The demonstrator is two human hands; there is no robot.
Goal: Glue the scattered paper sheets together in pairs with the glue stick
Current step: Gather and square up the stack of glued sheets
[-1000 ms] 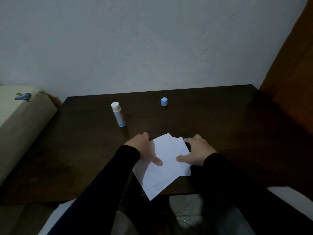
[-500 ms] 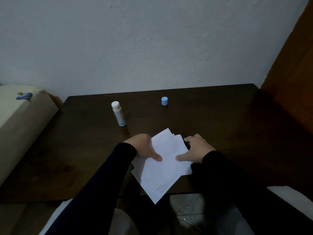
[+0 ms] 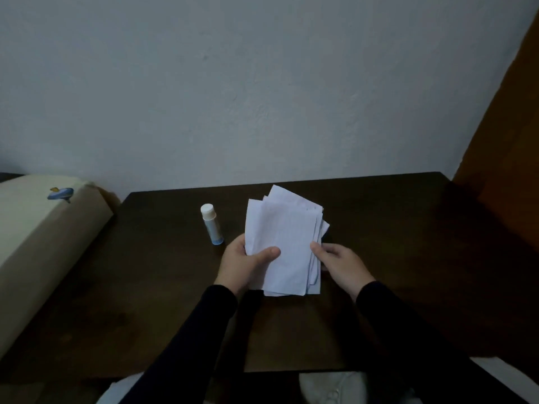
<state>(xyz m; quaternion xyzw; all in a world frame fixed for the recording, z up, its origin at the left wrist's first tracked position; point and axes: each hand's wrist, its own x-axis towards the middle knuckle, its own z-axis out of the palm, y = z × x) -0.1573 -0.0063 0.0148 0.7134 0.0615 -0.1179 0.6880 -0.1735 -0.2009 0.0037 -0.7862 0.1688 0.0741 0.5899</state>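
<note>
A stack of several white paper sheets (image 3: 284,240) is lifted off the dark wooden table (image 3: 408,258) and tilted up toward me. My left hand (image 3: 242,266) grips its lower left edge, thumb on the front sheet. My right hand (image 3: 338,263) pinches the right edge of the stack. The glue stick (image 3: 212,225) stands upright on the table just left of the papers, uncapped, with its white tip showing. Its blue cap is hidden behind the raised sheets.
A beige cushioned seat (image 3: 43,237) with a small blue and yellow mark sits against the table's left side. A pale wall (image 3: 262,97) runs behind the table, and an orange-brown wooden panel (image 3: 513,141) stands at the right.
Both hands gathered the sheets that lay flat near the front edge and raised them into an upright stack. The blue cap is now covered from view.
</note>
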